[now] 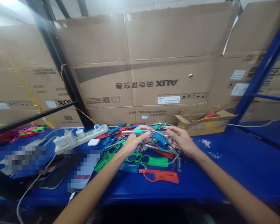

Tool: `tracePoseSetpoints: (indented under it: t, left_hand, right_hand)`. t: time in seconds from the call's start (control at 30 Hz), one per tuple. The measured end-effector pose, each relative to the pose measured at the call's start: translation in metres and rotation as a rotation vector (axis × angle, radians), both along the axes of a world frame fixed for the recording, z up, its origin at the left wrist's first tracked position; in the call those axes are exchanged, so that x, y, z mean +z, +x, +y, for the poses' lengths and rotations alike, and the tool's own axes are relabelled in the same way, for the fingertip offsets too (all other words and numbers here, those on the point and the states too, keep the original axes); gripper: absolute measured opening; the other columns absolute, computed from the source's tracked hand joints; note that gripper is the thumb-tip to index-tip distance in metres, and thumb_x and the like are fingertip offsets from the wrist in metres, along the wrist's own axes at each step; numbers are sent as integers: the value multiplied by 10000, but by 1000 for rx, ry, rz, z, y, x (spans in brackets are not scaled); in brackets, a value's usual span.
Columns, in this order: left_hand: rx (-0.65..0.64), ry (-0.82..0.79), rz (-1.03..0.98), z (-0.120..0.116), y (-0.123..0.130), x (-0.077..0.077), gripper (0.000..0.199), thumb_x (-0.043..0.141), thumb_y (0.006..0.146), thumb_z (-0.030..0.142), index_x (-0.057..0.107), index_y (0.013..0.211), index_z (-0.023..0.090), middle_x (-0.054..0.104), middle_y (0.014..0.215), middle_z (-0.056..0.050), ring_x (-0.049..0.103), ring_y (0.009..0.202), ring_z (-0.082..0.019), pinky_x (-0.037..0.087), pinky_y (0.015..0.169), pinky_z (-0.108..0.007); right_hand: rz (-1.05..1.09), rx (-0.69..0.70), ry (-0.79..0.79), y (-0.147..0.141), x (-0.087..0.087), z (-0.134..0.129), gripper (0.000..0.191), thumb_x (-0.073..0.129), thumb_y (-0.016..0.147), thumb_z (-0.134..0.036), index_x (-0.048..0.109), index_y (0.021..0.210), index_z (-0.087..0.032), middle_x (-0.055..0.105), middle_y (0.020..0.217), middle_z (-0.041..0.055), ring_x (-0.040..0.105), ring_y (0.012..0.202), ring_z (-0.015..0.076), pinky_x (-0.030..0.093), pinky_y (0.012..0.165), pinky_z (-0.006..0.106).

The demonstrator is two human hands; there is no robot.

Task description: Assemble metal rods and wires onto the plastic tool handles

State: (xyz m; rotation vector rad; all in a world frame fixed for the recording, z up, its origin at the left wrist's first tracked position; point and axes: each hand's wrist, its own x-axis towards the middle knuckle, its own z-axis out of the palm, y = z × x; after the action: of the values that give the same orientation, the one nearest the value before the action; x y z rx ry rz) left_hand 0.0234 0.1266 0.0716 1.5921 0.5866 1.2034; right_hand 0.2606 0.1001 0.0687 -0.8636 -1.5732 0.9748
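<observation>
My left hand (135, 140) is closed round a thin metal tube (127, 132) with a green collar, which lies level above the pile. The fingers of my right hand (180, 139) are pinched at the tube's right end, where thin wires hang down. Under and between the hands a blue plastic handle piece (161, 139) shows. Below are a green handle shell (154, 161), a red handle shell (162, 176) and a blue shell (130, 168), with more metal tubes and wires among them.
A power strip (84, 138) with plugs and a white earphone case (93, 142) are at the left, beside a dark phone (60, 171). An open cardboard box (203, 127) stands at the back right. Small pink bits (206, 143) lie on the blue table (247, 155).
</observation>
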Motion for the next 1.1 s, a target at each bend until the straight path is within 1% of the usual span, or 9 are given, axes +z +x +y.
tracePoseSetpoints:
  t: [0.43,0.53,0.6,0.67,0.73,0.83,0.9,0.97,1.1]
  left_hand:
    - [96,18,53,-3,2,3,329,817,815,464,700,971,199,637,695,19,591,633,-158,458,613,-259]
    - [110,44,49,-2,0,6,337,811,812,476,697,961,197,646,715,13,601,650,-164,478,634,-267]
    - [116,66,52,-2,-2,8,323,805,820,470,700,961,199,677,785,-3,626,702,-173,495,672,-273]
    - [113,84,64,-2,-4,9,306,801,829,462,710,963,203,698,840,-15,644,742,-182,504,702,-280]
    - [102,97,83,-3,-4,10,295,806,829,454,719,959,204,712,873,-25,653,763,-191,509,718,-287]
    - [82,110,109,-5,-3,10,280,818,822,436,725,940,200,723,914,-35,659,797,-201,512,746,-296]
    - [70,115,119,-5,-3,10,276,819,823,430,726,939,199,724,938,-40,664,827,-206,512,774,-302]
    - [62,117,126,-6,-2,9,270,815,830,426,725,942,198,722,942,-41,665,845,-209,509,797,-306]
    - [74,102,131,-6,-3,10,286,811,829,444,714,940,199,705,878,-26,645,779,-192,501,749,-295]
  right_hand:
    - [-36,90,-67,1,7,-9,386,692,914,-503,713,1182,-225,628,599,-29,609,496,152,528,519,294]
    - [-80,276,-98,7,11,-11,550,742,887,-457,609,1382,-258,749,940,40,716,739,180,582,728,337]
    - [-78,408,-105,12,13,-12,683,757,871,-487,520,1479,-284,711,1213,92,733,880,201,576,825,364]
    - [-51,447,-88,14,12,-11,686,705,889,-580,535,1477,-270,687,1269,121,733,888,215,576,825,375]
    - [-54,398,-80,13,11,-9,625,631,924,-628,607,1417,-245,724,1164,117,723,801,201,580,767,363]
    - [-134,247,-75,8,8,-8,510,667,924,-549,669,1344,-261,750,959,51,659,627,154,558,622,313]
    - [-211,142,-21,6,6,-7,444,695,911,-496,702,1297,-277,749,889,26,649,628,160,543,586,300]
    - [-260,53,73,4,5,-6,371,684,918,-485,747,1218,-275,767,936,42,690,748,203,562,634,325]
    - [-265,-23,195,5,7,-5,303,681,926,-466,780,1135,-270,764,1130,62,691,1035,271,554,908,436]
